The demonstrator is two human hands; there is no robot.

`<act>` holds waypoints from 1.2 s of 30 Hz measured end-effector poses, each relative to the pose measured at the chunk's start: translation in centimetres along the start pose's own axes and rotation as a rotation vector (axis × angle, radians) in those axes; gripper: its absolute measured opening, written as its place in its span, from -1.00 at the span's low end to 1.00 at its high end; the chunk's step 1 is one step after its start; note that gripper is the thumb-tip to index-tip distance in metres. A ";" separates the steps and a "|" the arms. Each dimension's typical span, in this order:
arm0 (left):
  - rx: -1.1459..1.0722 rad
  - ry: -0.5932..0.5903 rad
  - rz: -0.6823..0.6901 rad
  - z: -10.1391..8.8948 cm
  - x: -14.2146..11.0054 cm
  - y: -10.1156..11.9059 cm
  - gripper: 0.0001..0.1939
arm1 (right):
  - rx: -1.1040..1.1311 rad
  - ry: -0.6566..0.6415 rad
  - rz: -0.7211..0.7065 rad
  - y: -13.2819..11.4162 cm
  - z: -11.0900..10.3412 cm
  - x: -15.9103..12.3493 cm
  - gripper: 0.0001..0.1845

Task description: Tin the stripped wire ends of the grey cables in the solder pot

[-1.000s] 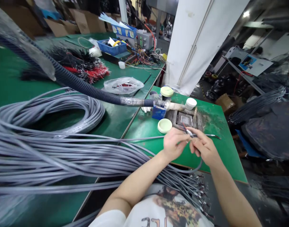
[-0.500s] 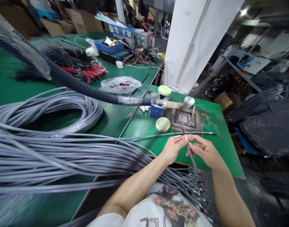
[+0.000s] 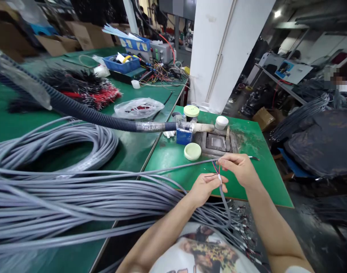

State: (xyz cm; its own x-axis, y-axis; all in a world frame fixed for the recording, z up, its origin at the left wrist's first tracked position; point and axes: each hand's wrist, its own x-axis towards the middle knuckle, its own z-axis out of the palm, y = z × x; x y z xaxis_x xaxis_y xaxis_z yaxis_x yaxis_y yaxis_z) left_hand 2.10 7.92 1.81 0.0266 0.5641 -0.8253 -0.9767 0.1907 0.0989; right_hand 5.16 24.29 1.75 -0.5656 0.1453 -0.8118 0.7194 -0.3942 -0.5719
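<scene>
My left hand (image 3: 204, 186) pinches the end of a grey cable (image 3: 225, 201) just below its stripped tip, over the near edge of the small green table (image 3: 173, 155). My right hand (image 3: 238, 167) is closed on the thin coloured inner wires (image 3: 215, 167) that fan up out of that tip. The cable loops down toward my lap and joins a large bundle of grey cables (image 3: 77, 197) lying across the bench on the left. Another single grey cable (image 3: 176, 167) lies across the table just behind my hands.
A metal fixture (image 3: 216, 142) sits behind my hands with a black corrugated hose (image 3: 85, 113) leading to it, a blue box (image 3: 183, 135) and white lidded jars (image 3: 192, 151) around it. Red and black wire bundles (image 3: 85, 93), a plastic bag (image 3: 136, 107) and a blue tray (image 3: 121, 64) lie farther back.
My hands drew nearer to me, and the left hand dropped lower on the cable. The right hand now pulls the coloured wires up and apart. The view shifted right.
</scene>
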 end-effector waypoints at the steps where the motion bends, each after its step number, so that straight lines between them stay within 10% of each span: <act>1: -0.018 0.000 0.001 0.0 -0.1 0.1 -0.54 | 0.059 -0.005 0.009 0.4 0.2 0.1 -0.79; 10: -0.165 0.021 0.018 -0.7 -0.4 0.5 -0.52 | 0.280 0.010 0.091 4.7 2.4 1.3 -0.80; 16: -0.187 0.071 0.061 -2.3 0.2 1.0 -0.56 | -0.281 0.213 -0.419 4.6 0.8 -1.2 -0.75; 22: -0.244 0.101 0.051 -2.0 0.8 1.6 -0.59 | -0.680 -0.034 -0.817 4.2 1.4 -2.5 -0.45; 31: 0.821 0.445 0.664 -5.1 -2.6 1.5 -0.85 | -0.405 0.224 -0.506 3.7 1.4 4.4 -0.76; 36: 1.045 0.475 0.864 -7.3 -2.4 0.2 -0.87 | -0.422 0.209 -0.368 4.3 3.0 8.2 -0.75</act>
State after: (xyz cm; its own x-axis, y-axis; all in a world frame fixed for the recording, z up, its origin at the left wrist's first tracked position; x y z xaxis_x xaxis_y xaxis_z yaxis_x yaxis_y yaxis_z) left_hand 0.24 0.75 -0.24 -0.7591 0.5283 -0.3804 -0.0427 0.5426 0.8389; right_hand 2.41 21.04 -7.05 -0.7478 0.3964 -0.5326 0.6131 0.1044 -0.7831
